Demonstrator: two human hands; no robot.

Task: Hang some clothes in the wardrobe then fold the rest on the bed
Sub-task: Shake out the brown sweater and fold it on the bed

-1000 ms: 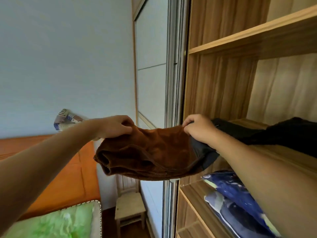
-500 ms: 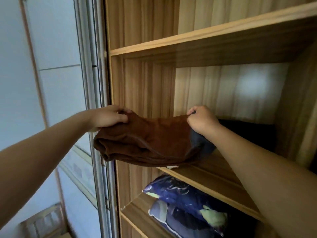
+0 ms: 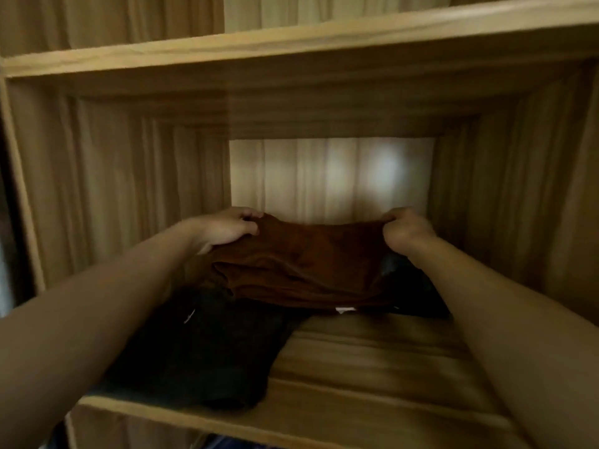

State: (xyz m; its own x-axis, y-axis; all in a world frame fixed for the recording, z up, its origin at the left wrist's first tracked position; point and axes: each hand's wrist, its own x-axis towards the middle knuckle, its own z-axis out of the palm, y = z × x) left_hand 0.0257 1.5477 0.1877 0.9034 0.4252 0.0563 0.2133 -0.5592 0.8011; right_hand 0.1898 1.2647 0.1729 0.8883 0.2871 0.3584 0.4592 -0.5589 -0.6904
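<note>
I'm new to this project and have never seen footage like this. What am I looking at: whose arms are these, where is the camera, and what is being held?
There is no machine here: these are a person's two bare arms, filmed by a camera worn on their head that looks forward and down, which is why the arms come in from the bottom corners. The picture looks into a wooden wardrobe compartment. The left hand and the right hand each grip an upper corner of a folded brown garment, holding it over the shelf. Dark clothes lie on the shelf's left part, reaching under the brown piece; whether it touches them is hard to tell.
</note>
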